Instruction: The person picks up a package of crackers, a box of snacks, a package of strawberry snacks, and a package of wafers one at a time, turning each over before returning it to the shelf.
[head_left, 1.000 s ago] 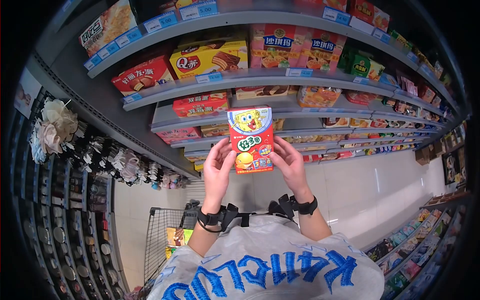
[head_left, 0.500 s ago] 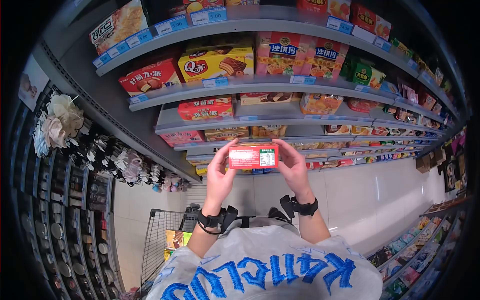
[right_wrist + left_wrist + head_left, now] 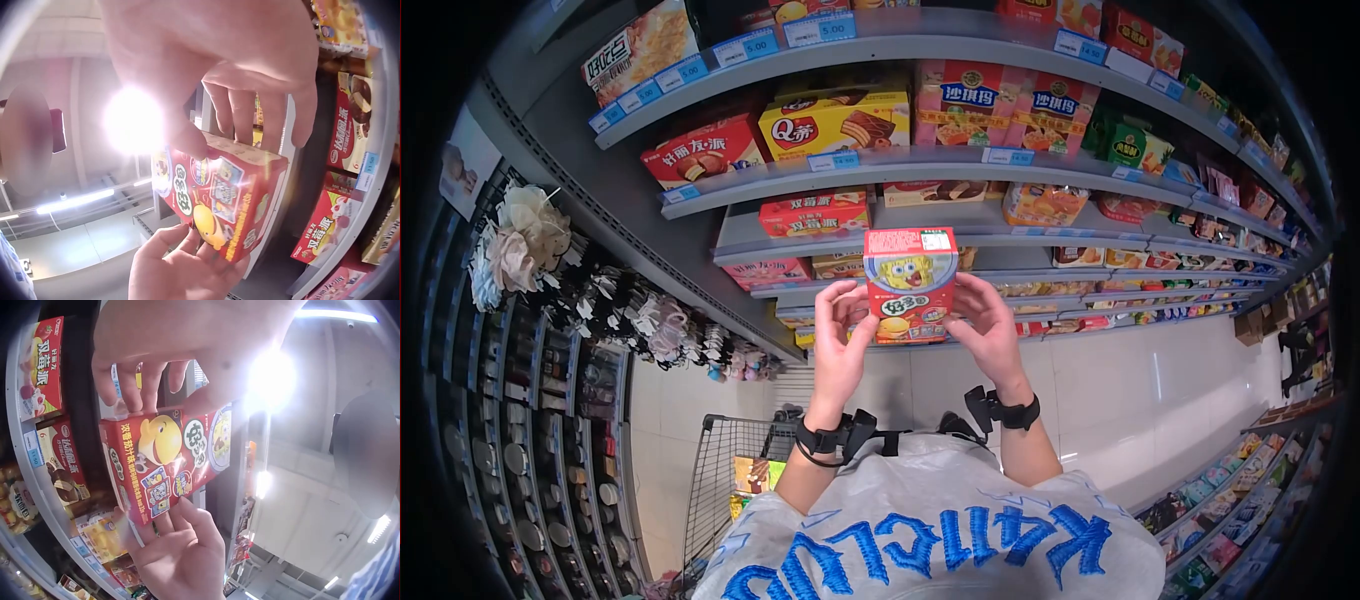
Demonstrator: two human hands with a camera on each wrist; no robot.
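The red snack box (image 3: pixel 910 285) has both side faces covered by the left hand (image 3: pixel 838 345) and the right hand (image 3: pixel 988 335); the fingertips behind it are concealed in the head view. The print on its white label is too small to read. In the left wrist view, ceiling-light glare washes out the box's far end. The shopping cart (image 3: pixel 730 480) is partly hidden behind the grey sweatshirt (image 3: pixel 940 530). Goods on the far shelves (image 3: pixel 1200 215) are too small to identify.
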